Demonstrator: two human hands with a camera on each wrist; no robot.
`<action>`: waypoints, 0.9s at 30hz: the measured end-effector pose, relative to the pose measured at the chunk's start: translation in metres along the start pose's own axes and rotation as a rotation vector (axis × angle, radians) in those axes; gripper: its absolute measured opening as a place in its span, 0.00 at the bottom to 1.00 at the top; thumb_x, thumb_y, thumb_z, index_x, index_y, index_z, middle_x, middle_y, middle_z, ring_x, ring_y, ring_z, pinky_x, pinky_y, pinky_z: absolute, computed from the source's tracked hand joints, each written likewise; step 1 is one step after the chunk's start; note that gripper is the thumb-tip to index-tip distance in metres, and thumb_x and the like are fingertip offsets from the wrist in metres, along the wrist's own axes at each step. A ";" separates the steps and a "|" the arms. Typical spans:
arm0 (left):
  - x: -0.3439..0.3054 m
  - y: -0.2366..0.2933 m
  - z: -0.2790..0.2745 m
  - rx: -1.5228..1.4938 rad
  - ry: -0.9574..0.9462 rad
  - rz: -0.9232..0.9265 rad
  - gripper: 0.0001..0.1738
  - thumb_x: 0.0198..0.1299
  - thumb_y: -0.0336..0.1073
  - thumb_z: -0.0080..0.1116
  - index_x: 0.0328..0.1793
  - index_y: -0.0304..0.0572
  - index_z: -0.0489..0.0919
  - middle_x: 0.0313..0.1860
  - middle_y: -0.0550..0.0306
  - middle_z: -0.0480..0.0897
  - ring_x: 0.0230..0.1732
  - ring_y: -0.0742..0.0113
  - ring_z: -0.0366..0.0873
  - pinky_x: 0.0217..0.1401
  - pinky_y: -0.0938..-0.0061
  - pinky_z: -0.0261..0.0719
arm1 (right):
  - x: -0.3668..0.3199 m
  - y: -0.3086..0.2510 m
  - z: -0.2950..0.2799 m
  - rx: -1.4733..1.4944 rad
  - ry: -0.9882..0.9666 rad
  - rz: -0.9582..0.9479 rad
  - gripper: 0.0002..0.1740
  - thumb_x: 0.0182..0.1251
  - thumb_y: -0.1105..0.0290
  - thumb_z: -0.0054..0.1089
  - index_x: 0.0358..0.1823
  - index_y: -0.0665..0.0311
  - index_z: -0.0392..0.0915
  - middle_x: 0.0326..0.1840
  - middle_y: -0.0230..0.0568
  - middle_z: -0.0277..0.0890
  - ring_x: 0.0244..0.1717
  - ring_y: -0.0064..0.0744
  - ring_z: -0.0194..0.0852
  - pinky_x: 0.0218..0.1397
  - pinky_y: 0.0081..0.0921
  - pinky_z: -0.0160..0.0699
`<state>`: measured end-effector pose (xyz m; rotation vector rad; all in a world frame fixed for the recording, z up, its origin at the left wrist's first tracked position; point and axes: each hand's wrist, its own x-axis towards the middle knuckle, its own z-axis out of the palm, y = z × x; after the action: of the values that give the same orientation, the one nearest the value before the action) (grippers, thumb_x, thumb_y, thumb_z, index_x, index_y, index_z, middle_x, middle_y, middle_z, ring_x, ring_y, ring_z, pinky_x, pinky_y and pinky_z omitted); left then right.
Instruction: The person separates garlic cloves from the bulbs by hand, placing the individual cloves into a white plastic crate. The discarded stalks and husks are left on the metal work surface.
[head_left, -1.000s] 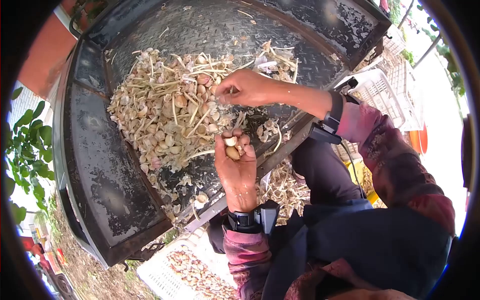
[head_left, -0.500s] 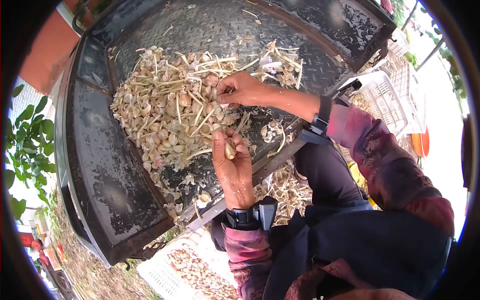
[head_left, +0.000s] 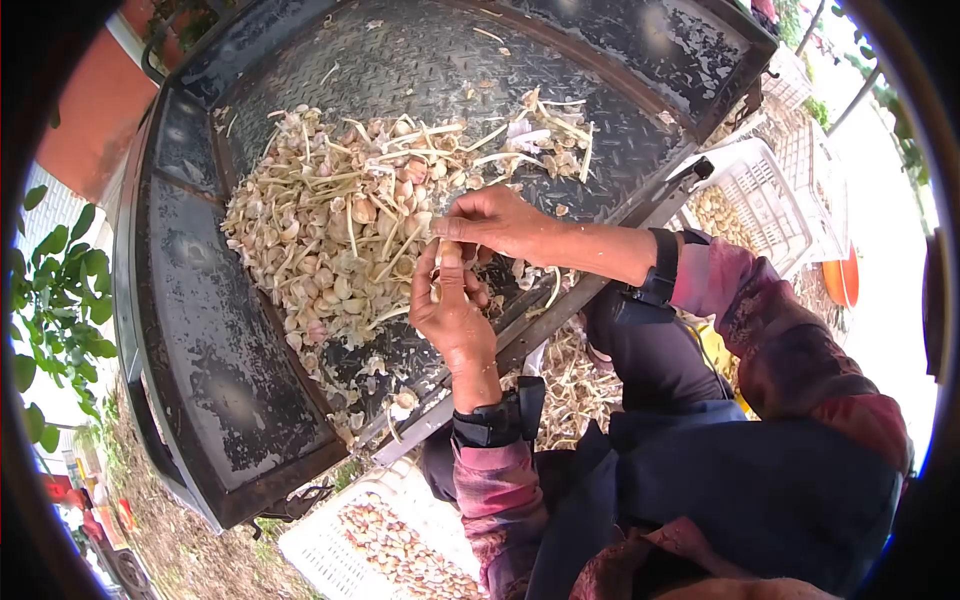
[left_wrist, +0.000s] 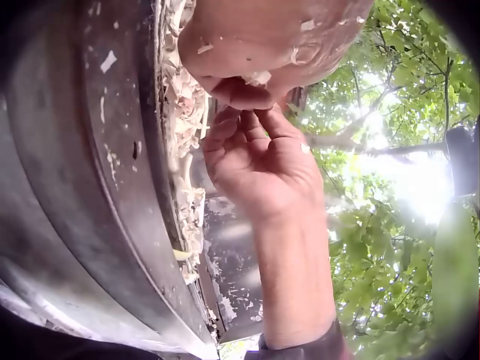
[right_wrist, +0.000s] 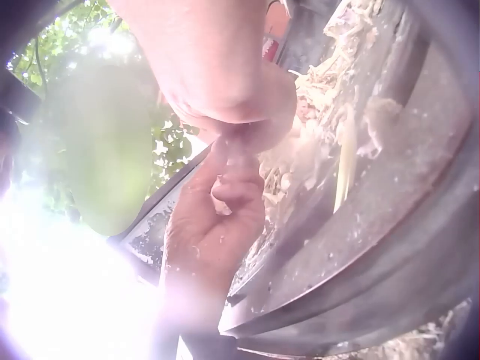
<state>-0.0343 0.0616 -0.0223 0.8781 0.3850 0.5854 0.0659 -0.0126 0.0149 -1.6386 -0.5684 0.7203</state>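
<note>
A heap of garlic cloves, skins and dry stalks lies on the dark metal tray. Over the heap's near right edge, the left hand is curled round garlic cloves, with one pale clove at its raised thumb tip. From the right, the right hand meets it, thumb and fingertips pinching at that clove. The left wrist view shows the right hand with fingers bent against the left hand. In the right wrist view the fingertips of both hands touch; the clove is mostly hidden.
A smaller pile of stalks lies on the tray's far right. Beyond the tray's raised rim stand white crates, and a crate of peeled cloves sits below. More stalks lie beside the person's leg.
The left hand has turned and its fingers have closed round the cloves that showed in its palm. The right hand has moved from the heap to the left hand's fingertips.
</note>
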 end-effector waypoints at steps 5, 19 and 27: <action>0.006 0.015 -0.005 -0.160 -0.024 -0.088 0.20 0.55 0.35 0.61 0.52 0.33 0.72 0.31 0.59 0.76 0.21 0.79 0.65 0.15 0.87 0.59 | 0.043 0.015 -0.025 -0.163 0.072 -0.140 0.15 0.63 0.62 0.56 0.41 0.67 0.77 0.31 0.33 0.75 0.31 0.19 0.73 0.28 0.17 0.75; -0.062 0.097 0.042 -0.675 -1.358 0.187 0.15 0.50 0.29 0.64 0.42 0.28 0.76 0.31 0.46 0.77 0.22 0.71 0.76 0.19 0.83 0.74 | 0.054 0.000 -0.084 -0.908 0.284 -0.189 0.17 0.60 0.59 0.55 0.48 0.58 0.77 0.42 0.46 0.78 0.41 0.40 0.77 0.48 0.33 0.73; -0.081 0.079 0.048 -0.924 -1.392 0.112 0.22 0.49 0.30 0.66 0.46 0.19 0.76 0.37 0.42 0.79 0.33 0.65 0.79 0.31 0.78 0.78 | 0.086 0.020 -0.073 -1.014 0.220 -0.344 0.12 0.56 0.66 0.56 0.41 0.60 0.76 0.35 0.46 0.78 0.37 0.44 0.76 0.43 0.37 0.73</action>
<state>-0.0966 0.0214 0.0761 0.2381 -1.1318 0.0966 0.1777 -0.0049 -0.0090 -2.4035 -1.1249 -0.0649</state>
